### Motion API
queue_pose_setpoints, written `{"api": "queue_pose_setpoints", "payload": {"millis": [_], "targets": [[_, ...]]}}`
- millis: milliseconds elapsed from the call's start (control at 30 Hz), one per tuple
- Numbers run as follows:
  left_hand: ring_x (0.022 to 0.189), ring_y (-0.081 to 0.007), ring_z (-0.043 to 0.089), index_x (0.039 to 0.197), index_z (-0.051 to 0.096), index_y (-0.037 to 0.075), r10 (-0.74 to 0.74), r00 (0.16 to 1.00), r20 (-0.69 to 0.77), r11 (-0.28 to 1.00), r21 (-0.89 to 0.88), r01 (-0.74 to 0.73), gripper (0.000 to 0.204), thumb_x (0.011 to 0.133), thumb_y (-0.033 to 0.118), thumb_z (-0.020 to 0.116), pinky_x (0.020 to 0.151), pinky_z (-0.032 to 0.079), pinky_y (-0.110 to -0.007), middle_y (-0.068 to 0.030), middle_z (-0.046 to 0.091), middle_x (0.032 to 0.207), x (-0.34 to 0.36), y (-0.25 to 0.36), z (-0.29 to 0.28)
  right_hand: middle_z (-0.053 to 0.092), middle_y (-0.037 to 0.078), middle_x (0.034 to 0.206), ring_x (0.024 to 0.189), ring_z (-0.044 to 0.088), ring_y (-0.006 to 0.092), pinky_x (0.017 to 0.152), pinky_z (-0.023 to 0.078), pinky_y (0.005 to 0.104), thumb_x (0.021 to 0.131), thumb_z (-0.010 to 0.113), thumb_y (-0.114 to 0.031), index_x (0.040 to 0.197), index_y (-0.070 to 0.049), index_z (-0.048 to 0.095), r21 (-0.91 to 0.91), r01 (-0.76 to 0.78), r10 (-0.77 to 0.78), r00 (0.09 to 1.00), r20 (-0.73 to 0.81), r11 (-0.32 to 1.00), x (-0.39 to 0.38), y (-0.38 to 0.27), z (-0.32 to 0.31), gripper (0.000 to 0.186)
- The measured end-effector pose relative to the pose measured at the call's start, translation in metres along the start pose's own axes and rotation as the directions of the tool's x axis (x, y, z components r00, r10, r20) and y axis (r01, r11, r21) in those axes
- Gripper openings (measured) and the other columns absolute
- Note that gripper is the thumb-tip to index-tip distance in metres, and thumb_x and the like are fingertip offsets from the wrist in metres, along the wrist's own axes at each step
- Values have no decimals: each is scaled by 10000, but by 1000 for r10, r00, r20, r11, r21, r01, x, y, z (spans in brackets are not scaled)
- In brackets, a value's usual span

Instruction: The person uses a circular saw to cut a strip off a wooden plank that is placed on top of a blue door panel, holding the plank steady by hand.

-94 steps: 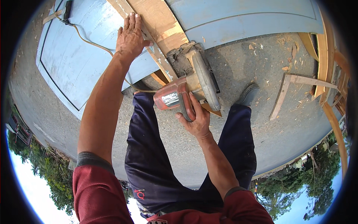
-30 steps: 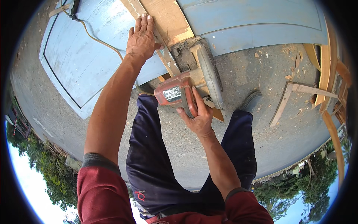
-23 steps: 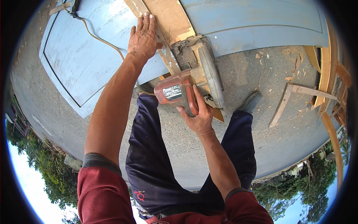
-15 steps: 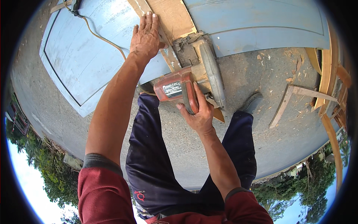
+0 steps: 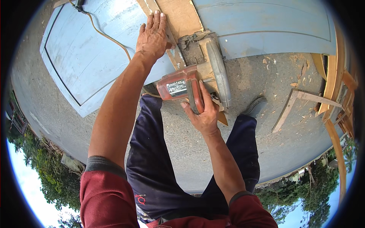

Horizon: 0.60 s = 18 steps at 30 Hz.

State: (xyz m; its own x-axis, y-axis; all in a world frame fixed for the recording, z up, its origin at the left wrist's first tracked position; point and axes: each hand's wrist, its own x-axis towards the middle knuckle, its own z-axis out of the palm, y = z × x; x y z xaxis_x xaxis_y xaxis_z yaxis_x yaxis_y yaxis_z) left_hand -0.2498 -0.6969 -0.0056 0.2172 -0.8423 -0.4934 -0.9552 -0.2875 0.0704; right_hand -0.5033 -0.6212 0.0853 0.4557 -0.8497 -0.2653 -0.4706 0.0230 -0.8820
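1. The circular saw [image 5: 200, 69] is held by the right hand [image 5: 206, 118], the nearer one, with fingers curled around its handle.
2. The wooden strip [image 5: 177, 57] is partly covered by the left hand [image 5: 153, 40], laid flat, fingers slightly spread, beyond and left of the saw's handle.
3. The saw's long guard [image 5: 217, 70] is pointed away from the body, roughly along the strip's length.
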Motion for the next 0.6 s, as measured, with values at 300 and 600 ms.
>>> {"api": "queue_pose_setpoints", "payload": {"millis": [300,600], "targets": [[1543,-322,172,1586,187,24,10,1000,4,1000,0,-10,1172,724,473,842,1240,253,-459,-185,214,1651,-1,0,0,682,272,1162,997,731,377,828,623,408,799,846,-275,1383,107,484,5,22,-22,1000,-8,1000,3,2,2,786],[1537,-333,189,1584,190,18,15,1000,-3,1000,12,-15,1188,706,474,848,1236,262,-454,-190,222,1648,-2,-2,2,682,273,1162,983,733,381,819,624,406,793,848,-265,1388,103,482,5,37,-37,999,-20,999,10,0,6,790]]}}
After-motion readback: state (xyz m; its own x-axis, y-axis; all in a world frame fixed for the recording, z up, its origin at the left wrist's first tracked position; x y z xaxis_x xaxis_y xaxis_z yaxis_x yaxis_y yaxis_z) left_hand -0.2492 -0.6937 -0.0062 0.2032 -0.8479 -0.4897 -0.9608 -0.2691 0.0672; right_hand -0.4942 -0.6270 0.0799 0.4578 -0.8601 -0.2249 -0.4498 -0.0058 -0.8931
